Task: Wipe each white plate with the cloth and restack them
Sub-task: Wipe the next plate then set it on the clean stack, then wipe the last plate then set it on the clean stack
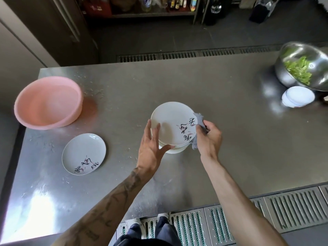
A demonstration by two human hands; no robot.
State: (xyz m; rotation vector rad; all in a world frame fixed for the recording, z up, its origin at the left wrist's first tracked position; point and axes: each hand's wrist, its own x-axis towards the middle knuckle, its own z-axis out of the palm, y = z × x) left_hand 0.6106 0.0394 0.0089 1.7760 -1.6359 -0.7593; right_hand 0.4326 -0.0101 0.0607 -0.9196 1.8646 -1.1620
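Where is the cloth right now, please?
In the head view, the cloth is in the right hand, against the right edge of the top plate.

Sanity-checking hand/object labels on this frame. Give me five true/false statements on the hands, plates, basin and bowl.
1. The right hand holds the grey cloth at the right rim of the top plate. True.
2. The pink basin is full of plates. False: no plates show inside it.
3. A single plate lies on the table, left of the stack. True.
4. The metal bowl holds red fruit. False: it holds green vegetables.
5. The left hand rests on the table, clear of the plates. False: its fingers lie on the top plate's left edge.
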